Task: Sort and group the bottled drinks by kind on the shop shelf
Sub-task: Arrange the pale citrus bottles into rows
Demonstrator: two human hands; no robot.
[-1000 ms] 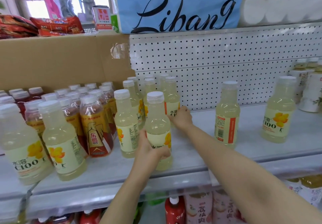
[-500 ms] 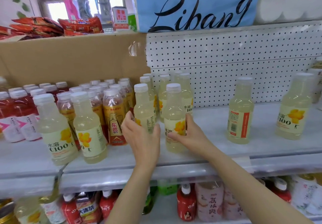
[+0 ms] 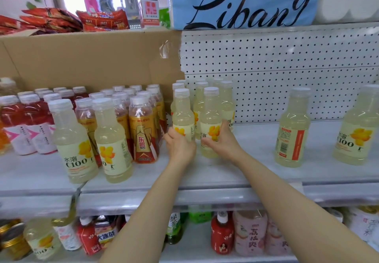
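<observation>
Pale-yellow C100 lemon drinks with white caps stand in a tight cluster on the grey shop shelf [image 3: 205, 172], just right of the cardboard box [image 3: 92, 58] that backs the shelf's left part.

Left hand [image 3: 180, 148]: fingers curled round the lower label of the front-left C100 bottle [image 3: 183, 117] of that cluster; bottle upright, base hidden behind the hand.

Right hand [image 3: 222, 143]: thumb and fingers wrapped round the lower half of the front-right C100 bottle [image 3: 211, 123]; bottle upright, foot on the shelf. The two held bottles stand side by side, nearly touching.

Left of the cluster, in front of the box: block of gold-and-red energy drink bottles [image 3: 143, 135]; further left, red drink bottles with pink-white labels [image 3: 30, 123]. Two stray C100 bottles [image 3: 92, 139] stand at the shelf's front edge, ahead of the energy drinks.

Right of the cluster, well apart: one C100 bottle with its barcode side forward [image 3: 292, 129], then another near the frame edge [image 3: 359, 127]. White pegboard [image 3: 287, 68] behind them.
</observation>
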